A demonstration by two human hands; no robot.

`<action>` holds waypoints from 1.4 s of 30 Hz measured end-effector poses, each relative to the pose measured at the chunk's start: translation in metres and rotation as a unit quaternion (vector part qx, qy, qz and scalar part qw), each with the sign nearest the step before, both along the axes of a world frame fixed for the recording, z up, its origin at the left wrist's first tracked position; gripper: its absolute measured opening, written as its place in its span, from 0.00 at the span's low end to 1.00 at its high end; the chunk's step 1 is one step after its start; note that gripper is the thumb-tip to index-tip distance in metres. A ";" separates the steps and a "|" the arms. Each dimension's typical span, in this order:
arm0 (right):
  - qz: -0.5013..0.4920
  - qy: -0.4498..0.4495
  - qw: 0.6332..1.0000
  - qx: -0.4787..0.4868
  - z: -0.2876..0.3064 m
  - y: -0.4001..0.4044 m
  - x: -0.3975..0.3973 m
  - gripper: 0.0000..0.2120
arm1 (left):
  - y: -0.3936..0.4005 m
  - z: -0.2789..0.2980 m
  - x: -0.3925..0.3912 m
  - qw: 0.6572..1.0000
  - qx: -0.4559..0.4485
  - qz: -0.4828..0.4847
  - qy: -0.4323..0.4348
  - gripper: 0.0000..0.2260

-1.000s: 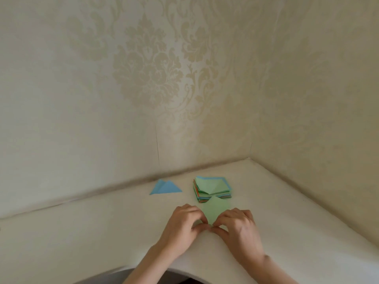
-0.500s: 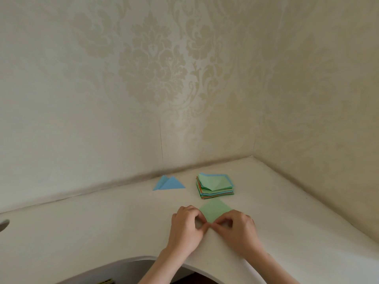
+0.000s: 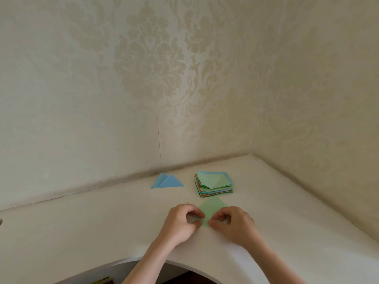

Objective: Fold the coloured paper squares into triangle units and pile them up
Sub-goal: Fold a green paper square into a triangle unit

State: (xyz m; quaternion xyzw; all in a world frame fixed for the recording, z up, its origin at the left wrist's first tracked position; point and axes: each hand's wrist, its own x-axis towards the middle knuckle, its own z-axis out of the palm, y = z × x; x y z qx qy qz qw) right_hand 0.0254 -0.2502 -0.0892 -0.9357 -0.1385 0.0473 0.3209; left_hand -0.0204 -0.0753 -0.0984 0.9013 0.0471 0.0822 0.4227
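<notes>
- A pale green paper square (image 3: 212, 208) is laid flat on the white desk (image 3: 82, 222), turned so that one corner points away toward the wall.
- Its near corner is pinched from the left by the left hand (image 3: 182, 225), thumb and curled fingers closed on the paper.
- The same corner is gripped from the right by the right hand (image 3: 235, 224) (both hands are set close together, fingertips nearly meeting).
- A stack of coloured paper squares (image 3: 214, 184) is seen just beyond the green square, near the corner of the room; its top sheet is green with one corner folded over.
- Two blue folded triangles (image 3: 167, 181), overlapping, are placed left of the stack, beside the patterned wallpaper (image 3: 151, 64).
</notes>
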 end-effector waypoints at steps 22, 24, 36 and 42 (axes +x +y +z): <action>0.115 -0.072 0.988 0.072 -0.002 -0.022 -0.001 0.06 | -0.007 0.001 -0.003 0.955 0.207 -0.097 -0.190 0.06; 0.141 -0.074 0.986 0.046 -0.003 -0.027 0.002 0.07 | -0.009 0.002 -0.002 0.957 0.207 -0.090 -0.184 0.06; 0.012 -0.122 0.992 0.004 -0.016 -0.006 -0.002 0.11 | -0.021 -0.003 0.002 0.984 0.129 0.053 -0.115 0.12; -0.009 -0.092 0.995 0.023 -0.014 -0.006 0.001 0.15 | -0.017 -0.004 0.005 0.985 0.121 0.096 -0.081 0.12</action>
